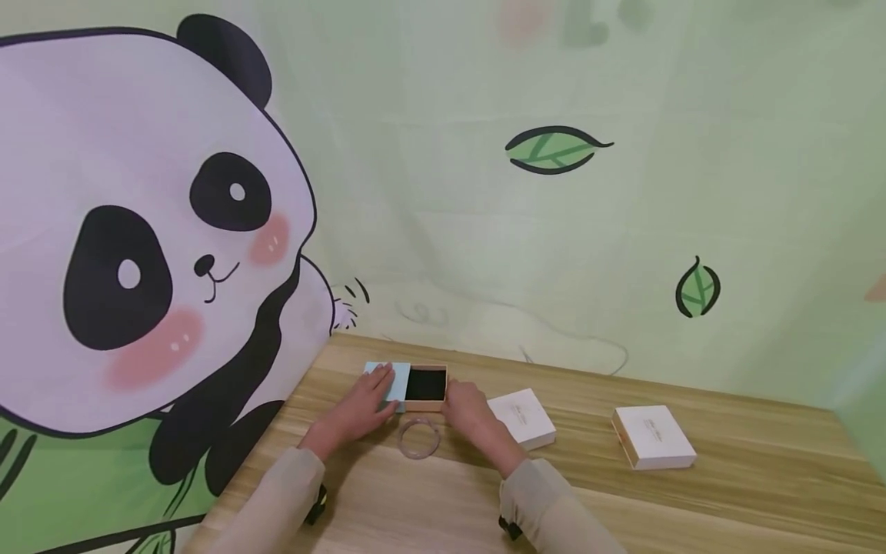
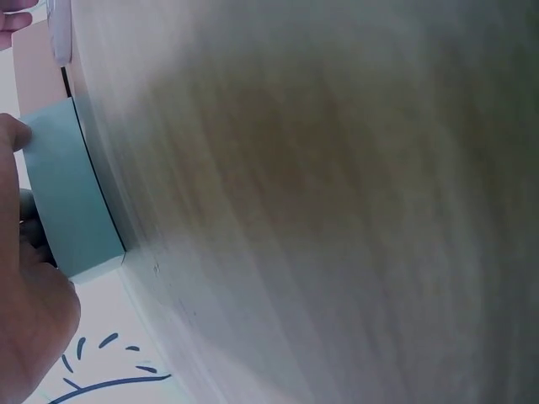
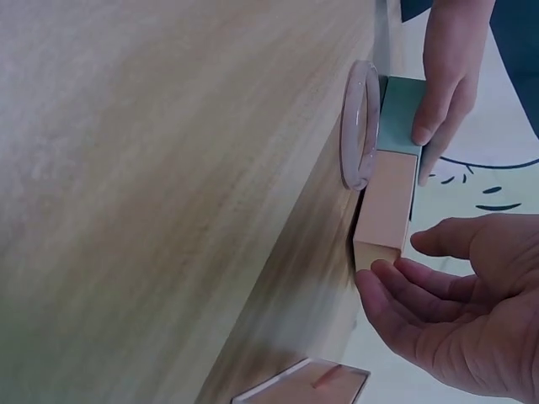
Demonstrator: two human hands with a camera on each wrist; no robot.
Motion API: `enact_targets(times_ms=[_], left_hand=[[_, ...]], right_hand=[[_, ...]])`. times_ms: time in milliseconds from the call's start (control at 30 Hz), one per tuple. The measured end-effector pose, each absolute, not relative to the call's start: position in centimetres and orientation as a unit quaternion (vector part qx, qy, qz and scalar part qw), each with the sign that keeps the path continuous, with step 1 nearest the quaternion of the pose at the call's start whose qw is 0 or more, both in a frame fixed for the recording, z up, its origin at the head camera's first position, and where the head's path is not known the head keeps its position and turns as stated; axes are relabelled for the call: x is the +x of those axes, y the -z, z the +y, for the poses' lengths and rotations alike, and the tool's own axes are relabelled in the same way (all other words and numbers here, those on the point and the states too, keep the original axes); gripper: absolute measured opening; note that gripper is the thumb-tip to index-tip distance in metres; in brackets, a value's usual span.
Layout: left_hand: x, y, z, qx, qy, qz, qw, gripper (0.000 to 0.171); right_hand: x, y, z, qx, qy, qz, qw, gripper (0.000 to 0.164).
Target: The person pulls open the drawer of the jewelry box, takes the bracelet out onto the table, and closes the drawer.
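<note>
A small drawer box lies on the wooden table, its light blue sleeve (image 1: 399, 378) on the left and a pinkish drawer (image 3: 387, 198) partly out to the right. Black lining (image 1: 425, 385) shows inside the drawer. My left hand (image 1: 367, 402) holds the sleeve, fingers across its top and thumb down at the near side. At the drawer's right end is my right hand (image 3: 463, 307), fingertips against the end face and thumb near the upper edge. A pale translucent bangle (image 1: 418, 438) lies just in front of the box, close to the drawer.
To the right of my right hand lies a white box (image 1: 526, 419) with small print on its lid. Another white box (image 1: 654, 437) lies farther right on the table (image 1: 761, 462). Behind the table hangs a green backdrop (image 1: 450, 192) with a panda and leaves.
</note>
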State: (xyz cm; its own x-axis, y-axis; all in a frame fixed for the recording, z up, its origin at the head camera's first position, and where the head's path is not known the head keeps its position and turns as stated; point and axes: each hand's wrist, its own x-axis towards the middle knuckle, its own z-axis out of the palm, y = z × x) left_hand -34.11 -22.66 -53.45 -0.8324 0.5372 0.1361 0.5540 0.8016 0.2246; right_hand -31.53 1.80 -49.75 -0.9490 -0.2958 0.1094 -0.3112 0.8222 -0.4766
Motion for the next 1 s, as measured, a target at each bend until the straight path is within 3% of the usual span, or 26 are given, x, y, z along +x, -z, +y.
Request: enact_targets(times_ms=[467, 733, 1000], left_hand=[[-34.0, 53.7, -22.6, -0.288, 0.144, -0.945, 0.046, 0.056], [-34.5, 53.3, -22.6, -0.285, 0.136, -0.949, 0.024, 0.058], [-34.5, 53.7, -22.6, -0.287, 0.139, -0.947, 0.033, 0.056]], right_hand=[[-31.4, 50.4, 1.9, 0.14, -0.256, -0.956, 0.026, 0.008], [-31.6, 50.6, 1.6, 0.151, -0.241, -0.958, 0.043, 0.013], [-31.7, 50.7, 1.3, 0.131, -0.249, -0.959, 0.028, 0.007]])
